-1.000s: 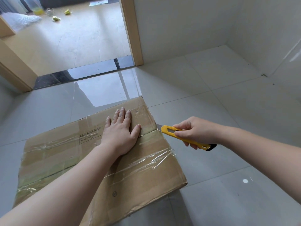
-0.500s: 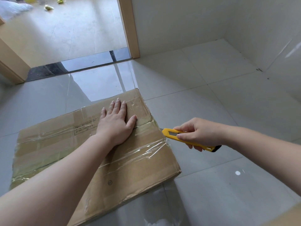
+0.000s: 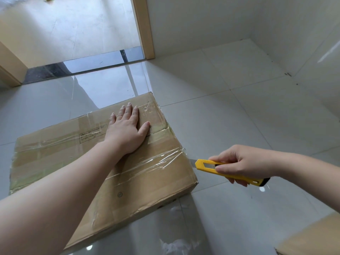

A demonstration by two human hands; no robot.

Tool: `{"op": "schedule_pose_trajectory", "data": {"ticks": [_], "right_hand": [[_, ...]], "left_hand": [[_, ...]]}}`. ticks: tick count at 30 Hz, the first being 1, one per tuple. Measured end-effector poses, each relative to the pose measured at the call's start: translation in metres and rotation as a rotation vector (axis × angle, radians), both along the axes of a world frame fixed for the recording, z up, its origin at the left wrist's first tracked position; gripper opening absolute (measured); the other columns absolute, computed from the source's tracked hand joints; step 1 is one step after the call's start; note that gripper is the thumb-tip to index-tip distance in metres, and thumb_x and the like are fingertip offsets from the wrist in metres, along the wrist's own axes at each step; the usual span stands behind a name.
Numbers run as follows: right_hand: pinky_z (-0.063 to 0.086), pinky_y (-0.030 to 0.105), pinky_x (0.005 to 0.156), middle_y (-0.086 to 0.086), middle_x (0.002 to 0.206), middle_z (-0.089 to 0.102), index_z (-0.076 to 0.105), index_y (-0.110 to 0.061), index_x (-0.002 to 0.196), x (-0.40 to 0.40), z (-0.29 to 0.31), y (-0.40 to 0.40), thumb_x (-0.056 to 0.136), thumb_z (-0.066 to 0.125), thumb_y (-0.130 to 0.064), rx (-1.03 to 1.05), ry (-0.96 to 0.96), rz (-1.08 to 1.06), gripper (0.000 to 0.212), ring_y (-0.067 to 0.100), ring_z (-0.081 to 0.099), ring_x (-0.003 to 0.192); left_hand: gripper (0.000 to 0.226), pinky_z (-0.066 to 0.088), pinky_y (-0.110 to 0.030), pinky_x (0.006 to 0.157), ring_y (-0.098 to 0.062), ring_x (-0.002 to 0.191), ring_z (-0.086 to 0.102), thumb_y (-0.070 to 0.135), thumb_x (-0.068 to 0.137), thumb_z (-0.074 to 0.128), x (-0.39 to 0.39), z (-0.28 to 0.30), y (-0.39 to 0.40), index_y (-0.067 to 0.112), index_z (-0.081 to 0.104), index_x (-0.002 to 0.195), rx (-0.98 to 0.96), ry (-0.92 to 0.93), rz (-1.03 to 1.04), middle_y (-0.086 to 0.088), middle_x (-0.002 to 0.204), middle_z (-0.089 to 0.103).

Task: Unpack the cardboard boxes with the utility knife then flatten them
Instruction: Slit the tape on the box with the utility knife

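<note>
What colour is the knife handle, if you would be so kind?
Yellow with a black end cap; the knife shows clearly in the head view.

Two bare forearms enter the frame, one from the lower left and one from the right edge, neither with a sleeve, watch or bracelet in view. The left hand (image 3: 127, 129) near the centre wears a thin ring on one finger; its nails are short and unpainted. The right hand (image 3: 244, 163) at centre right shows no ring on the visible fingers, and its nails are likewise short.
</note>
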State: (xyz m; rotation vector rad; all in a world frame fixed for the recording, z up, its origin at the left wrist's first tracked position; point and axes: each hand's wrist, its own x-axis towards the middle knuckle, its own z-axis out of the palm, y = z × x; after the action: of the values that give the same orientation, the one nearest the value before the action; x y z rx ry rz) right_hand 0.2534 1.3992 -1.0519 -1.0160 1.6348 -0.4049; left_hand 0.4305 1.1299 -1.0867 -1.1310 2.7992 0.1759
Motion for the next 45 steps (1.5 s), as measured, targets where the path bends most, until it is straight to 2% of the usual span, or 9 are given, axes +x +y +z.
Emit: {"op": "schedule_pose_trajectory", "data": {"ticks": [7,19,25,30,33,35,40,43,45], "right_hand": [[0.048,0.024,0.054,-0.003,0.065,0.058,0.06,-0.035,0.127,0.002,-0.002,0.001,0.099,0.051,-0.025,-0.037,0.026,0.007,0.031,0.015,0.055,0.056],[0.048,0.028,0.057,-0.001,0.068,0.063,0.066,-0.041,0.109,-0.038,0.037,0.023,0.097,0.053,-0.031,0.156,0.093,0.104,0.02,0.018,0.058,0.055],[0.049,0.03,0.053,0.004,0.072,0.067,0.061,-0.022,0.087,-0.027,0.035,0.009,0.091,0.062,-0.026,-0.115,0.254,-0.141,0.006,0.019,0.063,0.055],[0.034,0.024,0.055,-0.012,0.069,0.05,0.039,-0.032,0.096,0.036,0.023,-0.017,0.095,0.05,-0.041,-0.284,0.656,0.236,0.014,0.008,0.046,0.058],[0.033,0.026,0.06,-0.015,0.085,0.049,0.042,-0.031,0.109,0.062,0.022,-0.031,0.095,0.047,-0.045,-0.411,0.743,0.41,0.021,0.012,0.039,0.064],[0.037,0.029,0.069,-0.013,0.099,0.048,0.042,-0.03,0.114,0.072,0.023,-0.038,0.092,0.05,-0.053,-0.332,0.793,0.504,0.033,0.012,0.04,0.073],[0.029,0.029,0.066,-0.011,0.113,0.043,0.038,-0.028,0.118,0.082,0.021,-0.051,0.087,0.055,-0.056,-0.267,0.974,0.651,0.045,0.02,0.055,0.088],[0.029,0.028,0.061,-0.01,0.107,0.047,0.042,-0.028,0.11,0.077,0.017,-0.053,0.082,0.064,-0.054,-0.292,0.986,0.637,0.044,0.019,0.055,0.077],[0.029,0.026,0.047,-0.009,0.087,0.054,0.045,-0.027,0.092,0.067,0.012,-0.053,0.064,0.08,-0.052,-0.441,1.012,0.621,0.052,0.017,0.054,0.056]], "left_hand": [[0.073,-0.004,-0.04,0.119,-0.016,0.147,-0.007,0.058,0.095,0.022,-0.001,-0.001,-0.001,0.019,0.002,0.153,-0.002,0.001,0.01,-0.001,0.16,-0.007],[0.073,-0.003,-0.039,0.119,-0.014,0.147,-0.006,0.058,0.095,0.023,0.005,0.001,-0.007,0.019,0.0,0.153,0.023,0.017,0.016,0.0,0.16,-0.005],[0.074,-0.002,-0.04,0.119,-0.017,0.147,-0.004,0.057,0.096,0.023,0.023,0.006,-0.025,0.014,0.004,0.153,0.024,-0.023,0.074,-0.004,0.161,-0.003],[0.073,0.002,-0.04,0.119,-0.02,0.147,0.004,0.056,0.096,0.025,0.055,0.011,-0.056,0.012,0.01,0.152,-0.012,-0.055,0.171,-0.007,0.16,0.007],[0.073,0.007,-0.042,0.119,-0.023,0.147,0.01,0.056,0.096,0.026,0.084,0.013,-0.077,0.01,0.015,0.151,-0.001,-0.08,0.244,-0.009,0.159,0.014],[0.073,0.009,-0.043,0.119,-0.024,0.146,0.012,0.056,0.096,0.026,0.099,0.012,-0.087,0.008,0.016,0.15,0.001,-0.089,0.264,-0.011,0.158,0.016],[0.069,0.013,-0.043,0.118,-0.027,0.143,0.02,0.055,0.096,0.028,0.107,0.009,-0.097,0.007,0.026,0.146,-0.002,-0.056,0.223,-0.013,0.154,0.026],[0.065,0.017,-0.044,0.116,-0.031,0.138,0.027,0.053,0.097,0.029,0.104,0.007,-0.097,0.006,0.032,0.141,-0.014,-0.029,0.22,-0.016,0.148,0.034],[0.066,0.021,-0.044,0.114,-0.034,0.134,0.031,0.053,0.096,0.029,0.104,0.007,-0.098,0.004,0.035,0.139,-0.027,-0.017,0.231,-0.018,0.145,0.038]]}}
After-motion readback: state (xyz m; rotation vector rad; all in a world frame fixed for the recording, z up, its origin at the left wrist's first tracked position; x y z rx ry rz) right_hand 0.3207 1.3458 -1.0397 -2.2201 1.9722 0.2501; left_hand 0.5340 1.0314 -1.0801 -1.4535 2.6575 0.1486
